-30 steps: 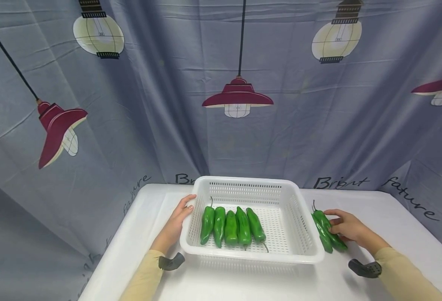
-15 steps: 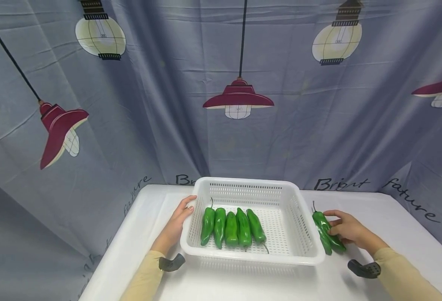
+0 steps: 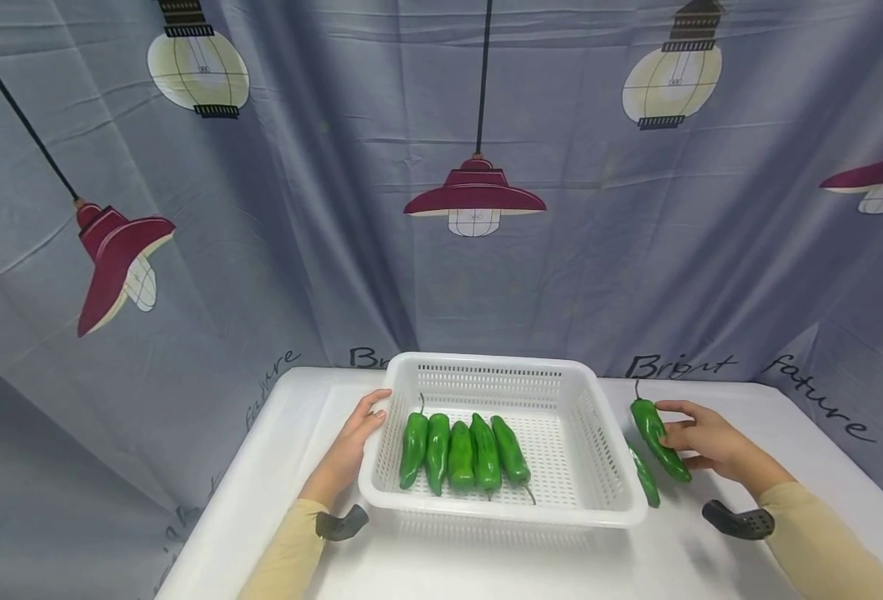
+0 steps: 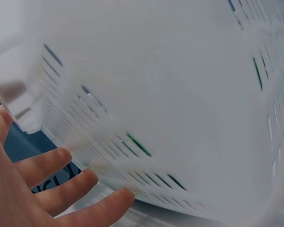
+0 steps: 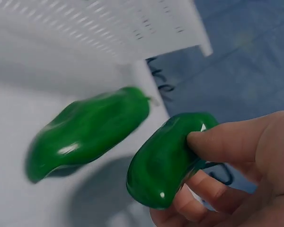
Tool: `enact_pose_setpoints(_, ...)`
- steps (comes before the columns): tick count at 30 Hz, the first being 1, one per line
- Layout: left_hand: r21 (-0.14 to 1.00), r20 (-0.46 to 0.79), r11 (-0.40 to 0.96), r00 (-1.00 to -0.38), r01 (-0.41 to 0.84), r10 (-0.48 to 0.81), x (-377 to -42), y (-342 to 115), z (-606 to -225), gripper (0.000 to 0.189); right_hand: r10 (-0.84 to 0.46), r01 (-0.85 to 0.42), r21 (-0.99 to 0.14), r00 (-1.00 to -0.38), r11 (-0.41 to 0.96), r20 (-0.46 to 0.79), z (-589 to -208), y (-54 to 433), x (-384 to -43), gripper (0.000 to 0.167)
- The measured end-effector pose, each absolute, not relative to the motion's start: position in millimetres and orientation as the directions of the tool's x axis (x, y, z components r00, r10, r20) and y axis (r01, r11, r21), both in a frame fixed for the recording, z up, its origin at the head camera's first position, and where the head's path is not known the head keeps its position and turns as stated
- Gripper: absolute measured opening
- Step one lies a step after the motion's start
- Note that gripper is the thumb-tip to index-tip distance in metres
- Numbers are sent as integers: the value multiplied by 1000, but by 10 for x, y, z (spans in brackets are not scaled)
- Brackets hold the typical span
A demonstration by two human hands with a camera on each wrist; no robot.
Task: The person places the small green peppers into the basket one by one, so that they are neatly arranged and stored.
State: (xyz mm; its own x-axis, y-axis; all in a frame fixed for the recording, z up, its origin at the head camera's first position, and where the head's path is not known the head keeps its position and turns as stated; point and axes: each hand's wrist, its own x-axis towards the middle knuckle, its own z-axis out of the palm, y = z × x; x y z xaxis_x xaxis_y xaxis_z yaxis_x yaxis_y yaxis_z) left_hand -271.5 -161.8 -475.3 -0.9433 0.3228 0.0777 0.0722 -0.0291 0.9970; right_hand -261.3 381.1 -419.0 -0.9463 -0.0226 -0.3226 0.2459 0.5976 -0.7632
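My right hand (image 3: 711, 442) pinches a green chili pepper (image 3: 657, 437) between thumb and fingers, above the table at right. In the right wrist view this held pepper (image 5: 168, 163) is clear of the table. A second green chili pepper (image 5: 87, 130) lies on the table near the basket's right side, partly hidden by the held one in the head view. A white plastic basket (image 3: 479, 505) stands in the middle, with several green chili peppers (image 3: 462, 457) in a row inside. Against its left side rests my left hand (image 3: 353, 440), fingers fairly straight (image 4: 92, 208).
A white-covered table (image 3: 501, 567) carries everything. Behind it hangs a grey-blue curtain (image 3: 321, 208) printed with lamps and lettering. Both wrists wear dark devices. The basket's right wall (image 3: 609, 454) rises between the held pepper and those inside.
My right hand has raised one pepper off the table, moving slightly up and right. The other pepper stays lying beside the basket. My left hand and the basket have not visibly moved.
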Motion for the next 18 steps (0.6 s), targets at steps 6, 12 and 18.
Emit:
enact_pose_setpoints(6,997,75,-24,-942,71,327,-2721,-1620,-4728,47,-63,207,-807,-955,553,-289,-3943,3769,-2606,81)
enact_pose_setpoints(12,998,64,-20,-951,61,301,-2722,-1622,-4733,46,-109,181,-868,-960,462,-258,-3747,3588,-2606,82)
enact_pose_setpoints(18,997,75,-18,-946,73,317,-2721,-1623,-4748,47,-165,143,-903,-960,404,-226,-3575,3297,-2576,85)
